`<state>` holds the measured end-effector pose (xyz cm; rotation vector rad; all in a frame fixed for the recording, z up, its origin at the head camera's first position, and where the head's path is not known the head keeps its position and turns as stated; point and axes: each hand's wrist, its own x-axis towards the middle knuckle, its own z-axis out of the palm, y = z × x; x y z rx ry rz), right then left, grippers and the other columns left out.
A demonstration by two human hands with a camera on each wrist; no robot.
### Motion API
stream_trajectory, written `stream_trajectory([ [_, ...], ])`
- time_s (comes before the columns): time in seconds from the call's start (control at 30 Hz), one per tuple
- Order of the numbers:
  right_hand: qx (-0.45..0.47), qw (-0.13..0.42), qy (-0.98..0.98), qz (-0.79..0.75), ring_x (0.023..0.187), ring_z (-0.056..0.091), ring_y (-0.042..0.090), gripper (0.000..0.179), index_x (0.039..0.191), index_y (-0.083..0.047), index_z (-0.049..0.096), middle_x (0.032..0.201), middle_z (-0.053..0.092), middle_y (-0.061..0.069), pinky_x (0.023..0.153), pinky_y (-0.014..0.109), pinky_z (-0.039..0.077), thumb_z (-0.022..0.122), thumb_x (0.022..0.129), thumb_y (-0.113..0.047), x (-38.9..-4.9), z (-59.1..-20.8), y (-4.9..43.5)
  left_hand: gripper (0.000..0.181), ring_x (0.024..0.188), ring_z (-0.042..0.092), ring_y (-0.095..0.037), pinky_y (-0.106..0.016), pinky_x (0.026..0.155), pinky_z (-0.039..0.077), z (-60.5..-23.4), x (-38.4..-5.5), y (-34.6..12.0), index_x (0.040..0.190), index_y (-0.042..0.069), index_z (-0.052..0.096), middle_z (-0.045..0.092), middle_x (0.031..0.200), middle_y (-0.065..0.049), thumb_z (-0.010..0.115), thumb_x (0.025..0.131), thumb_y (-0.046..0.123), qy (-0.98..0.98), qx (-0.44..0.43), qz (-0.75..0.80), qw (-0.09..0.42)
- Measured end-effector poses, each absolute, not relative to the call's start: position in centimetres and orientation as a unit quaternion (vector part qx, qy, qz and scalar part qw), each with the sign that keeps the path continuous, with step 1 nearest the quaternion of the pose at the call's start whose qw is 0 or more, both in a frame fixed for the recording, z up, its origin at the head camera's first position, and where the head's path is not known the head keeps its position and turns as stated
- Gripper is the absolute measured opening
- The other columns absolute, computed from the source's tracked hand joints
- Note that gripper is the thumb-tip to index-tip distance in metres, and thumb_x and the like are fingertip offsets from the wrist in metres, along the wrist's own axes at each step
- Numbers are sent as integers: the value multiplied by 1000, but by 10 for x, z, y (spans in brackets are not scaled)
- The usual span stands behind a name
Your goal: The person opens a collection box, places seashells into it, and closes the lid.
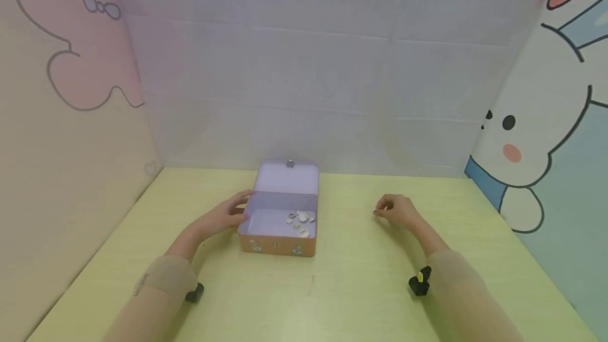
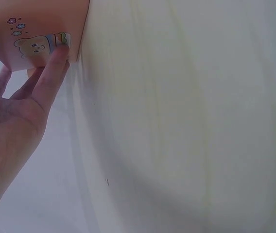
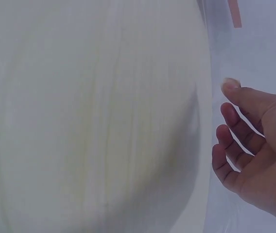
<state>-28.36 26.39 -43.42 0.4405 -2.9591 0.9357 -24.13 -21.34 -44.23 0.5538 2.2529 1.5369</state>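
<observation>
A metal tin box (image 1: 277,245) stands with its hinged lid (image 1: 287,177) raised, lilac inside and orange outside. Several small whitish pieces (image 1: 303,217), some shell-like, lie in its right half, with a small ring-like piece (image 1: 292,216) among them. My left hand (image 1: 220,220) rests fingers and thumb against the box's left side; in the left wrist view its fingers (image 2: 55,77) touch the bear-printed wall. Well right of the box, my right hand (image 1: 398,211) is over the table, thumb and forefinger tips together at a tiny pale piece (image 1: 375,210), mostly hidden by them.
The pale yellow table (image 1: 351,289) runs back to a whitish rear panel (image 1: 332,94). Printed side panels stand at left (image 1: 71,173) and right (image 1: 570,199). A black wrist device (image 1: 419,282) sits by the right sleeve, another (image 1: 195,293) by the left.
</observation>
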Motion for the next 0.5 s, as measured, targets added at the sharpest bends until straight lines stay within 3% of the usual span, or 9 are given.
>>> stream_trajectory([
  [0.5, 186, 25, -934, 304, 73, 52, 16, 9, 82, -13, 64, 79, 62, 1, 59, 29, 42, 70, 85, -19, -267, -403, 246, 63, 138, 27, -41, -54, 105, 35, -442, -242, -214, 150, 23, 19, 22, 154, -15, 51, 97, 13, 806, 181, 536, 176],
])
